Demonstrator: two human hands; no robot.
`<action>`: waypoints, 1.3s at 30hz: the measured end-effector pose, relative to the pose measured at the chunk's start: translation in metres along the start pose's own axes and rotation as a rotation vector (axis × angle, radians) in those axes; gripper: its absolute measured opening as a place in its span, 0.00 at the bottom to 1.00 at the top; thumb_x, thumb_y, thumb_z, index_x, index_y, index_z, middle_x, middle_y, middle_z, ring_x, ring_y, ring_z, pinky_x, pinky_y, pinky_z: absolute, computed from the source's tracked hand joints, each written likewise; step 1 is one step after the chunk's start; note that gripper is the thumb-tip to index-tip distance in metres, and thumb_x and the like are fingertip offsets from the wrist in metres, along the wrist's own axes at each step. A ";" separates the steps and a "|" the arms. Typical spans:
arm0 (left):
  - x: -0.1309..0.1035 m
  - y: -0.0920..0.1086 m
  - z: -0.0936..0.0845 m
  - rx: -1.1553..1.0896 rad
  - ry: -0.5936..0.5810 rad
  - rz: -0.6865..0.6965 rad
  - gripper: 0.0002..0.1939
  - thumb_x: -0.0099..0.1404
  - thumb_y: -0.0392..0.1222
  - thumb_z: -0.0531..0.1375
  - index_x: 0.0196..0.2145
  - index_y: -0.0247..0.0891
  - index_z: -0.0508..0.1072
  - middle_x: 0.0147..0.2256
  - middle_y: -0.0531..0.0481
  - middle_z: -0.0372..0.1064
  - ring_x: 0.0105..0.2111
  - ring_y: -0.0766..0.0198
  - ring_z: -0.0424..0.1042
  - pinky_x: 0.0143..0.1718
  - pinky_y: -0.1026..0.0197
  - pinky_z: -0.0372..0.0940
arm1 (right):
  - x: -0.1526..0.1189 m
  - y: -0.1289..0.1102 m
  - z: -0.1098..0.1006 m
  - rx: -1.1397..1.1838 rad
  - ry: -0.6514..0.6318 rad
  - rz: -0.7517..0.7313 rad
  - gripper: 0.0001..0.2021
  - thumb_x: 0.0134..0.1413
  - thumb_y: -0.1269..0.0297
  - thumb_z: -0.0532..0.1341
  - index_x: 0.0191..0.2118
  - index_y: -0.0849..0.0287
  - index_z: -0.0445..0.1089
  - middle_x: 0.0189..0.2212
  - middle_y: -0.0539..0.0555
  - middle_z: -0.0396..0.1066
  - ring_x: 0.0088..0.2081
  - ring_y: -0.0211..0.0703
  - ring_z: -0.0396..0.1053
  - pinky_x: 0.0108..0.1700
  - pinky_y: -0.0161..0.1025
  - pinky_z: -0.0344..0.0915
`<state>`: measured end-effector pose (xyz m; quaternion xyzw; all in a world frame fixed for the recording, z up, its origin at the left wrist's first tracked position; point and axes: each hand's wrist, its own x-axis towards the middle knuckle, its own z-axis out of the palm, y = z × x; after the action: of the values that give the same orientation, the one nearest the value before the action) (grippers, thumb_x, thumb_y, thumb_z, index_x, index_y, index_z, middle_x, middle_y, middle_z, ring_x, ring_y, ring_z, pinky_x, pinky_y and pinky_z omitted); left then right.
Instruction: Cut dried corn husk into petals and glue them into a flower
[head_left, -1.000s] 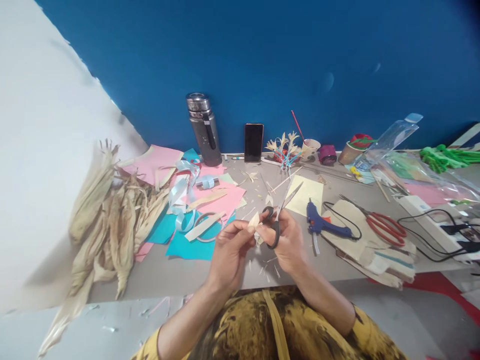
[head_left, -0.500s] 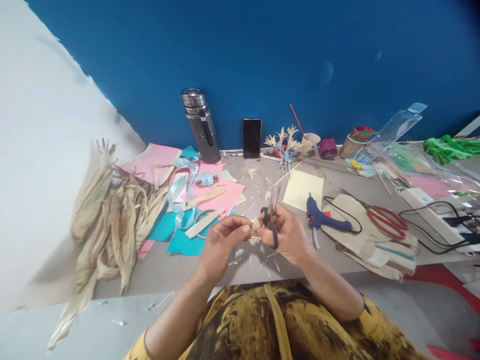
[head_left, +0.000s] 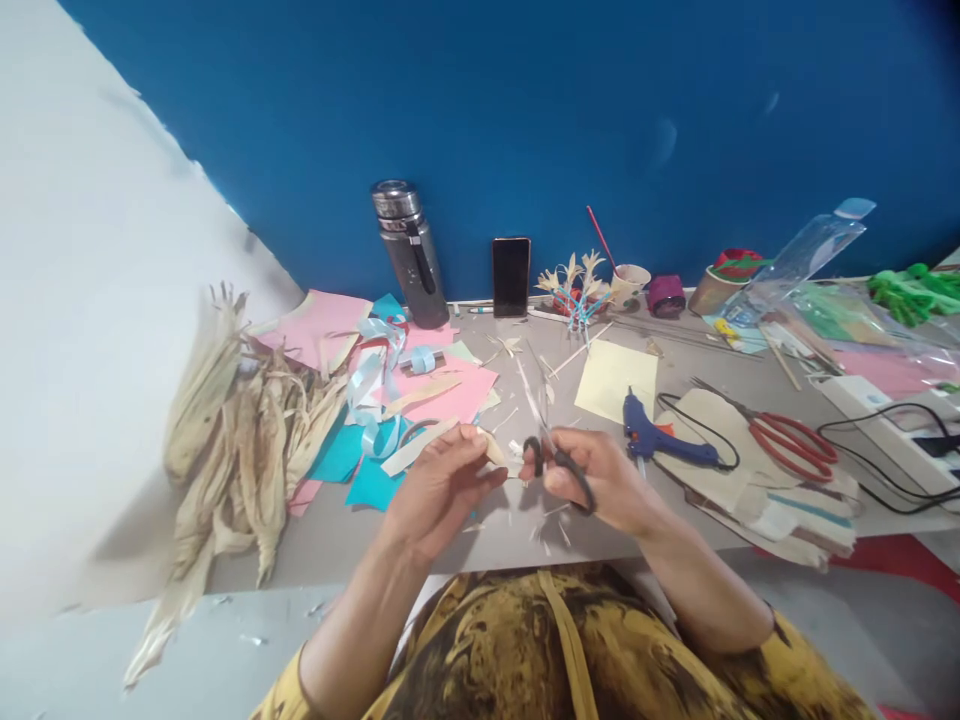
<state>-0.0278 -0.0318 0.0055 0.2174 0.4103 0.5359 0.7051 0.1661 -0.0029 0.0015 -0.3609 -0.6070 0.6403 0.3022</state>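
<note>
My left hand [head_left: 442, 485] pinches a small pale strip of dried corn husk [head_left: 493, 449] between thumb and fingers. A pair of scissors [head_left: 576, 480] with dark handles sits in my right hand [head_left: 607, 480], its blades pointing away toward the wall. The scissors and the husk piece are apart. Small pale scraps [head_left: 551, 525] lie on the table beneath my hands. Close to my left hand lie a longer pale strip [head_left: 416, 450] and blue paper [head_left: 375, 485].
Dried corn husks [head_left: 251, 450] are heaped at the left. A flask [head_left: 411, 260] and a phone [head_left: 511, 278] stand by the wall. Husk flowers [head_left: 576, 290] are at the back. To the right lie a glue gun [head_left: 664, 435], red-handled scissors [head_left: 795, 445] and a power strip [head_left: 877, 410].
My hands have drawn apart, the scissors moving right, away from the husk piece, and their handles spreading wider. The husk piece has turned in my left fingers. The view has shifted slightly.
</note>
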 end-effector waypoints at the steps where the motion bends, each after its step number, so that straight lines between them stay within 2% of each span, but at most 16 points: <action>1: 0.001 0.001 0.001 -0.038 0.019 0.007 0.09 0.55 0.38 0.69 0.24 0.35 0.73 0.28 0.51 0.70 0.30 0.66 0.69 0.38 0.59 0.69 | -0.002 0.004 -0.001 -0.006 -0.039 -0.018 0.27 0.47 0.38 0.65 0.34 0.62 0.72 0.29 0.54 0.72 0.30 0.42 0.67 0.30 0.35 0.63; 3: 0.002 0.001 0.003 -0.087 0.046 0.026 0.09 0.57 0.38 0.68 0.24 0.34 0.72 0.27 0.51 0.69 0.30 0.66 0.69 0.36 0.59 0.70 | -0.007 0.014 0.001 -0.007 -0.070 -0.020 0.29 0.48 0.35 0.63 0.32 0.62 0.73 0.26 0.54 0.70 0.28 0.41 0.65 0.29 0.35 0.62; 4: 0.003 0.001 0.004 -0.105 0.054 0.031 0.09 0.57 0.38 0.67 0.24 0.34 0.72 0.27 0.51 0.69 0.30 0.66 0.69 0.36 0.59 0.70 | -0.010 0.019 0.003 -0.002 -0.062 0.003 0.28 0.48 0.37 0.64 0.33 0.62 0.73 0.25 0.53 0.69 0.27 0.40 0.64 0.28 0.35 0.61; 8: 0.005 0.002 0.008 -0.156 0.078 0.032 0.09 0.59 0.37 0.66 0.24 0.34 0.71 0.26 0.52 0.68 0.29 0.67 0.67 0.34 0.60 0.69 | -0.016 0.031 0.011 0.025 0.010 0.116 0.18 0.43 0.52 0.71 0.35 0.61 0.73 0.25 0.49 0.67 0.26 0.36 0.61 0.28 0.33 0.61; 11: 0.006 0.003 0.010 -0.173 0.085 0.035 0.09 0.59 0.36 0.65 0.24 0.34 0.71 0.26 0.52 0.68 0.28 0.68 0.67 0.33 0.60 0.69 | -0.018 0.033 0.012 0.076 -0.001 0.164 0.18 0.42 0.56 0.70 0.38 0.62 0.74 0.29 0.51 0.70 0.26 0.35 0.61 0.28 0.33 0.62; 14: 0.006 0.003 0.011 -0.182 0.076 0.040 0.08 0.59 0.36 0.65 0.23 0.34 0.71 0.26 0.52 0.68 0.28 0.68 0.66 0.33 0.61 0.68 | -0.018 0.034 0.012 0.124 0.030 0.207 0.19 0.43 0.56 0.70 0.40 0.62 0.75 0.33 0.54 0.73 0.27 0.37 0.63 0.29 0.34 0.63; 17: 0.007 0.001 0.013 -0.189 0.079 0.036 0.08 0.58 0.36 0.65 0.24 0.34 0.71 0.25 0.53 0.68 0.27 0.68 0.66 0.32 0.60 0.68 | -0.017 0.038 0.013 0.140 0.061 0.183 0.20 0.43 0.51 0.71 0.37 0.62 0.73 0.30 0.54 0.72 0.29 0.39 0.65 0.30 0.35 0.64; 21: 0.007 -0.001 0.015 -0.165 0.097 0.057 0.08 0.57 0.35 0.66 0.24 0.34 0.70 0.25 0.52 0.69 0.28 0.67 0.68 0.33 0.60 0.69 | -0.015 0.040 0.015 0.081 -0.026 0.103 0.23 0.43 0.45 0.70 0.34 0.61 0.71 0.26 0.51 0.69 0.26 0.37 0.61 0.28 0.33 0.59; 23: 0.007 -0.001 0.016 -0.162 0.099 0.069 0.08 0.56 0.35 0.66 0.24 0.34 0.70 0.25 0.52 0.70 0.29 0.66 0.69 0.33 0.60 0.69 | -0.013 0.040 0.017 0.028 -0.025 0.083 0.23 0.44 0.44 0.69 0.33 0.61 0.71 0.24 0.49 0.67 0.25 0.36 0.59 0.27 0.32 0.56; 31: 0.009 -0.003 0.014 -0.143 0.063 0.103 0.08 0.57 0.34 0.66 0.24 0.35 0.70 0.25 0.53 0.69 0.28 0.67 0.69 0.35 0.59 0.70 | -0.011 0.035 0.018 -0.147 0.048 0.085 0.21 0.44 0.46 0.68 0.25 0.62 0.69 0.19 0.46 0.57 0.23 0.34 0.51 0.24 0.33 0.46; 36: 0.009 -0.003 0.014 -0.142 0.058 0.115 0.08 0.57 0.34 0.66 0.24 0.35 0.70 0.25 0.53 0.70 0.28 0.66 0.69 0.35 0.59 0.70 | -0.011 0.033 0.020 -0.118 0.063 0.125 0.21 0.41 0.48 0.69 0.22 0.61 0.66 0.18 0.45 0.55 0.22 0.33 0.48 0.23 0.32 0.45; 39: 0.008 -0.002 0.015 -0.138 0.056 0.113 0.08 0.57 0.34 0.66 0.24 0.35 0.70 0.25 0.53 0.69 0.29 0.66 0.68 0.35 0.59 0.70 | -0.010 0.034 0.022 -0.074 0.084 0.155 0.22 0.39 0.47 0.70 0.20 0.61 0.65 0.16 0.46 0.58 0.21 0.33 0.52 0.23 0.32 0.49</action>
<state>-0.0134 -0.0231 0.0100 0.1760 0.3792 0.6077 0.6753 0.1554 -0.0261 -0.0312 -0.4444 -0.5872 0.6232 0.2632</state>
